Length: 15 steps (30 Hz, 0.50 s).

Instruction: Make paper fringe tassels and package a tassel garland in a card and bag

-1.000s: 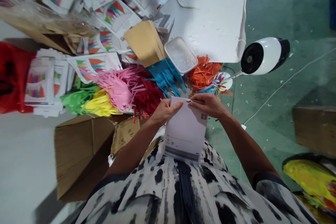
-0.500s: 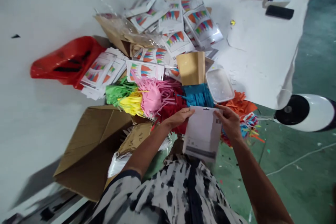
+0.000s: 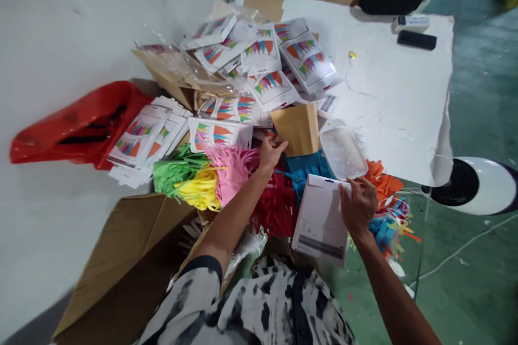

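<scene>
My right hand (image 3: pixel 358 202) pinches the top right corner of a white flat package (image 3: pixel 321 221), its printed back facing up and a hang hole along the top edge. My left hand (image 3: pixel 272 155) reaches over the tassels, empty, fingers a little apart, close to the lower left corner of a brown kraft paper piece (image 3: pixel 297 129); whether it touches is unclear. Around the hands lie bundles of cut paper tassels: dark red (image 3: pixel 279 205), blue (image 3: pixel 309 164), pink (image 3: pixel 232 170), yellow (image 3: pixel 200 188), green (image 3: pixel 178 170) and orange (image 3: pixel 382 178).
Several picture-printed packages (image 3: pixel 263 48) are heaped at the back. A stack of printed cards (image 3: pixel 140 137) lies by a red plastic bag (image 3: pixel 76 124). A clear plastic tub (image 3: pixel 343 152) sits right of centre. An open carton (image 3: pixel 117 259) stands at lower left; a black phone (image 3: pixel 416 40) lies far right.
My left hand has let go of the white package and moved up toward the brown paper piece. The right hand keeps the package, now slightly tilted. The view has shifted.
</scene>
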Each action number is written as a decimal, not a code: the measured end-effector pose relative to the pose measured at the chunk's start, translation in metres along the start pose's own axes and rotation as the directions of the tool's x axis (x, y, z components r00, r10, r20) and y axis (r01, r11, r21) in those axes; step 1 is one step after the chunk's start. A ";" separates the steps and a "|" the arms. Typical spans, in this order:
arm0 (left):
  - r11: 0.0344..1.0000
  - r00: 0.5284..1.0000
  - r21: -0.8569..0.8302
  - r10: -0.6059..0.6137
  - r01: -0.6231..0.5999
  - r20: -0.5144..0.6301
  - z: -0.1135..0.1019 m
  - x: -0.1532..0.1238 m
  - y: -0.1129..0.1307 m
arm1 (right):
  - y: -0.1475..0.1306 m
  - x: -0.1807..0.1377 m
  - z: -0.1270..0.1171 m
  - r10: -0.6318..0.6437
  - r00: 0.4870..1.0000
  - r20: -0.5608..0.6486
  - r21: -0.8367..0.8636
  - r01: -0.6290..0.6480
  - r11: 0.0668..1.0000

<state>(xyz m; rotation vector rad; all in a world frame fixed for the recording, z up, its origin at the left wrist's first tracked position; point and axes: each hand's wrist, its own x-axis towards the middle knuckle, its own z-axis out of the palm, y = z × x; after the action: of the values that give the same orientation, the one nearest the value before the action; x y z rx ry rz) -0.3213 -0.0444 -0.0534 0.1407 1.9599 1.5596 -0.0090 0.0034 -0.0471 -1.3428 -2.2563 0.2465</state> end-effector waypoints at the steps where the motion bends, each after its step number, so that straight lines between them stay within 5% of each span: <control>1: 1.000 1.000 0.003 -0.003 0.003 0.002 0.004 0.003 0.000 | -0.005 0.002 -0.003 -0.009 1.000 0.000 0.009 0.009 1.000; 6: 0.999 0.996 -0.025 -0.022 0.024 0.090 0.012 0.004 0.005 | -0.049 0.009 -0.009 0.021 0.982 0.189 0.352 -0.087 0.932; 11: 0.998 0.993 -0.054 -0.032 0.039 0.117 0.012 -0.003 0.024 | -0.090 0.015 0.016 0.201 0.881 0.428 0.592 -0.441 0.675; 15: 0.993 0.984 -0.116 -0.011 0.032 0.176 0.010 -0.028 0.046 | -0.110 0.028 0.023 0.263 0.833 0.487 0.657 -0.548 0.518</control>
<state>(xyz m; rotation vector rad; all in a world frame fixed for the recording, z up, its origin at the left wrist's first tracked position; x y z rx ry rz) -0.3074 -0.0349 -0.0013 0.1999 1.7236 1.5890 -0.1166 -0.0250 -0.0136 -1.3385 -1.6034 1.5501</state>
